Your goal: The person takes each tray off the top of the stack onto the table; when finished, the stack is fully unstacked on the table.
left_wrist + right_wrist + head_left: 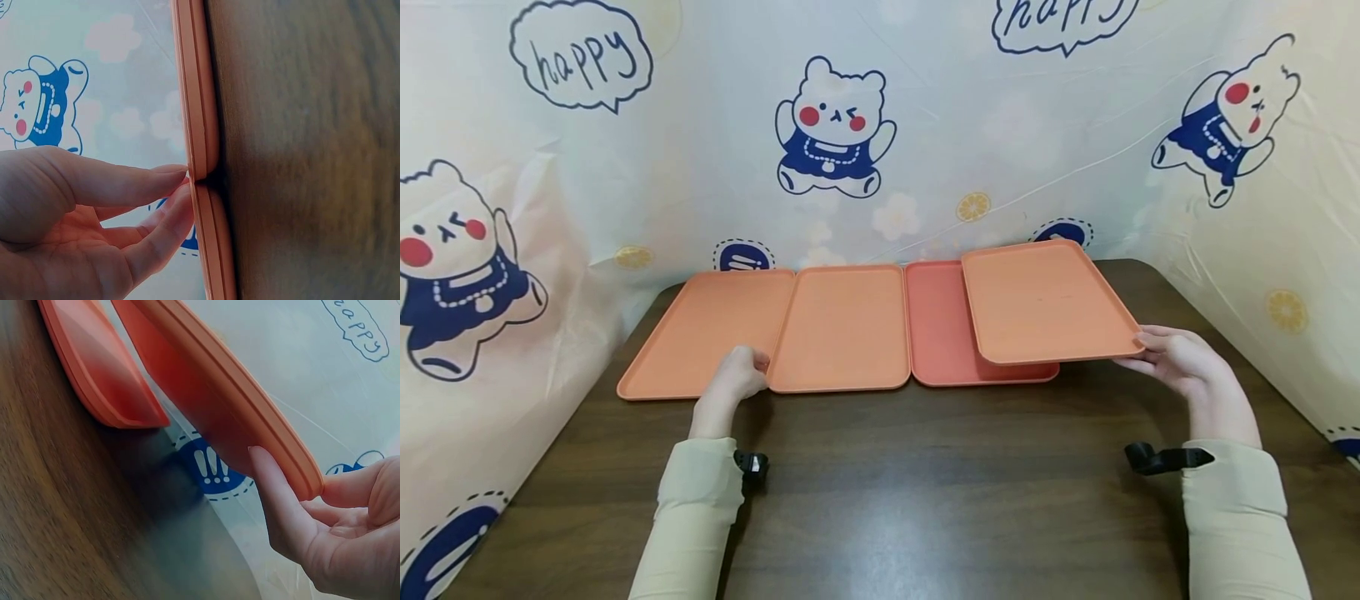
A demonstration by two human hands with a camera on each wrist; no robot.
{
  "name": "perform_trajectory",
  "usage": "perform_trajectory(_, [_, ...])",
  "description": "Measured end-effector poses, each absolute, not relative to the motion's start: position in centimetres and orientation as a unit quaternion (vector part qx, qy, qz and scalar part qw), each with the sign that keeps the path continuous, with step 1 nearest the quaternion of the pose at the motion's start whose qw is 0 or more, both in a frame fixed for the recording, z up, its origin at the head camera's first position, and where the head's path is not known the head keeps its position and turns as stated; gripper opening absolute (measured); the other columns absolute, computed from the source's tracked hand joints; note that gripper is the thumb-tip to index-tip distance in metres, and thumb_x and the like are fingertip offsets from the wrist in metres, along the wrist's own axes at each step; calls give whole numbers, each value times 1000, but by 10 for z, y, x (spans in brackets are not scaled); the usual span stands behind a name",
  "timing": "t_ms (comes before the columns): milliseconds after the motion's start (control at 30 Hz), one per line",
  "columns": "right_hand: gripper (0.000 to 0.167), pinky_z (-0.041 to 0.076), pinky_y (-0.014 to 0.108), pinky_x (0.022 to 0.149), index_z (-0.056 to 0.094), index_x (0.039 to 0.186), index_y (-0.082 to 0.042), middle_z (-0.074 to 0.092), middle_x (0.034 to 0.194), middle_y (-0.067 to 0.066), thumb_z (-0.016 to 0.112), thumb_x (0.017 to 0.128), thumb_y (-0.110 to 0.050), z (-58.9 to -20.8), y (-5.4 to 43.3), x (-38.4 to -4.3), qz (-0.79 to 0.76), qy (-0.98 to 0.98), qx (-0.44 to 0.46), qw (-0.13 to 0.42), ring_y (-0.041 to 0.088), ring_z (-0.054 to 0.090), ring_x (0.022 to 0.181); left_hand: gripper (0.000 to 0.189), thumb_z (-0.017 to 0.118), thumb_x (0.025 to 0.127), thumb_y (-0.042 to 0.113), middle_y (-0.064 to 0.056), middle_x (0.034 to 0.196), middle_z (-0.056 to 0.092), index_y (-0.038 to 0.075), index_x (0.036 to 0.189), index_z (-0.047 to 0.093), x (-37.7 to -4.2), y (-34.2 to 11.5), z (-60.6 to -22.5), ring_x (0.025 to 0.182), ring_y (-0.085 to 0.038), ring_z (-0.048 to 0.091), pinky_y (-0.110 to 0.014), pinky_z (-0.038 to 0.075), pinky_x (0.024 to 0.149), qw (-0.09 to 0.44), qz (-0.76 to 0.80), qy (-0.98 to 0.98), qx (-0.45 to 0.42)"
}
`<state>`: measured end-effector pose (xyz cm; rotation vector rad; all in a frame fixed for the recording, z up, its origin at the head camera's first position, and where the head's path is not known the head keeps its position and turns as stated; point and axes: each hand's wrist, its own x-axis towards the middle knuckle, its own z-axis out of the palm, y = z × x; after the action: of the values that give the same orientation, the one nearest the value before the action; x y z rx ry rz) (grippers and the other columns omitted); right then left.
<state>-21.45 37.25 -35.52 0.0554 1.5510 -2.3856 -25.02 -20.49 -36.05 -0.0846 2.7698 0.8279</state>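
Observation:
My right hand (1183,367) grips an orange tray (1048,304) by its near right corner. That tray is tilted and raised, overlapping a reddish tray (936,325). In the right wrist view, the thumb lies against the underside of the raised tray (237,394), with other fingers at the rim. My left hand (735,383) is at the near edge where the left orange tray (700,333) meets the middle orange tray (842,329). Its thumb and fingertips pinch at the adjoining rims, as the left wrist view shows.
The trays lie side by side along the far part of a dark wooden table (880,500). Behind stands a pale cloth backdrop (715,150) with bear drawings. Black straps with small devices sit at both cuffs, the right strap (1172,460) sticking out inward.

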Motion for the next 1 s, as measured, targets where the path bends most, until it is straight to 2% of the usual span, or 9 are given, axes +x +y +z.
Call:
perform_trajectory(400, [34,57,33,72,70,90,-9,70,92,4,40,95,5,-357,385,-214,-845,515,12,140,19,69,85,44,50,80,-11,-32,120,56,-15,124,50,-249,-208,-364,107,-39,55,-47,48,90,108,278,954,-25])
perform_trajectory(733, [36,57,34,74,71,92,-3,70,93,8,36,97,4,-358,400,-208,-861,488,10,144,22,69,85,45,49,81,-10,-32,122,55,-15,126,49,-249,-209,-361,108,-39,54,-46,48,90,122,281,952,-23])
perform_trajectory(1000, [37,57,34,73,71,91,-3,70,91,8,34,98,4,-362,408,-206,-859,492,15,139,22,70,83,44,51,82,-9,-31,121,55,-14,126,49,-249,-209,-361,108,-38,54,-46,48,90,117,286,950,-27])
